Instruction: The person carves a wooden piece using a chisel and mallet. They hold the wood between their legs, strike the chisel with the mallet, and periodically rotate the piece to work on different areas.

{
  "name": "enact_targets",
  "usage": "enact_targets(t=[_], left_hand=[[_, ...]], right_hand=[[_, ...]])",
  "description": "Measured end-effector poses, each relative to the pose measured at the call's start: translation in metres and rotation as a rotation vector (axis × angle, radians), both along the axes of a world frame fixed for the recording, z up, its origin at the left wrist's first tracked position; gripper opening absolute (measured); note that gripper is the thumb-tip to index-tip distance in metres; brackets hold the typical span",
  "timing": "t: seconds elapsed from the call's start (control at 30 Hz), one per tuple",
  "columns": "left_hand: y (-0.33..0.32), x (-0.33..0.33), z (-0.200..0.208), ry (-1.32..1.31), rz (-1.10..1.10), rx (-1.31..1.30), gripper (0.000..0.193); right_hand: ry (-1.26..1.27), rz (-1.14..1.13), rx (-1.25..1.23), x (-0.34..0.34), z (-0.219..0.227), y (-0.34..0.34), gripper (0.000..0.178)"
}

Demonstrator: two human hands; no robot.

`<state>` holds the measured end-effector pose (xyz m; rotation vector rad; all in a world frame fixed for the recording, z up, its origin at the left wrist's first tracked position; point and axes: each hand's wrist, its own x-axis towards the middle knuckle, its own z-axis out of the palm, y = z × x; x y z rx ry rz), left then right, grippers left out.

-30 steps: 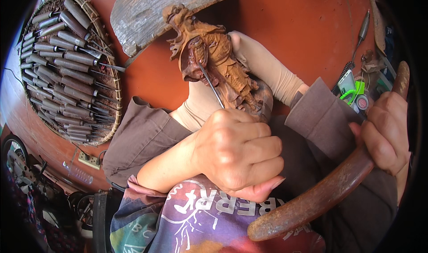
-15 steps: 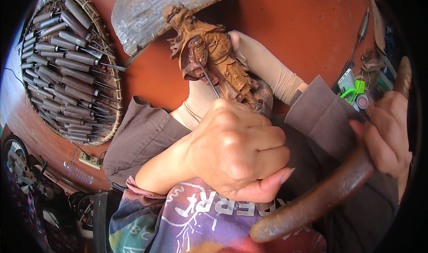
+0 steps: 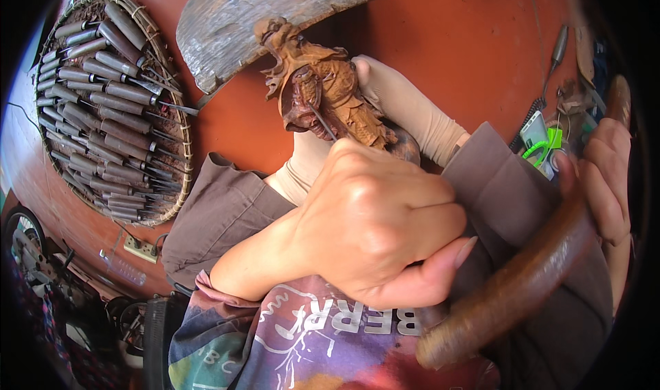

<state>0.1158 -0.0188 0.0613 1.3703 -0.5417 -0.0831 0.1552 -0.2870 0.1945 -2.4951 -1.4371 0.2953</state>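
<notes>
1. Head view: left hand [image 3: 385, 228] clenched round a thin metal tool [image 3: 322, 122]; handle buried in the fist; bare shank comes out on the far side.
2. Wooden carving [image 3: 347, 94] lies just beyond that fist, up and a bit left; sits between the socked right foot [image 3: 409, 108] and left foot [image 3: 302, 163]; long axis slants, narrow end upper left, base lower right toward the knuckles.
3. Shank leans up-left from the fist, roughly along the carving; its far end meets the dark reddish hollow; bite depth, can't tell.
4. Right hand [image 3: 608, 177] out at far right, fingers wrapped round a curved brown club [image 3: 522, 280]; well apart from the carving; left hand clearly nearer.
5. Key relation: club runs lower left from the right hand; free end sits below and right of the left fist, near the thumb; no contact visible; tool's butt end not clear, so alignment with club can't be told.
6. Off left: basket [image 3: 185, 149] of wooden-handled tools [image 3: 113, 101]; grey slab [image 3: 227, 43] behind carving's narrow end.
</notes>
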Motion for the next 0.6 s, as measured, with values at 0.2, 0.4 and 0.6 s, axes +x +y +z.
enact_targets(t=[0.2, 0.4, 0.6], left_hand=[[-0.011, 0.002, 0.013, -0.391, -0.076, 0.029, 0.022], [0.009, 0.001, 0.033, -0.223, -0.293, 0.254, 0.032], [0.024, -0.005, 0.024, -0.204, -0.289, 0.182, 0.038]], right_hand=[[0.007, 0.004, 0.144, 0.004, -0.015, 0.007, 0.039], [-0.004, 0.017, 0.210, 0.009, -0.025, 0.007, 0.038], [-0.037, 0.070, 0.179, 0.009, -0.028, 0.007, 0.037]])
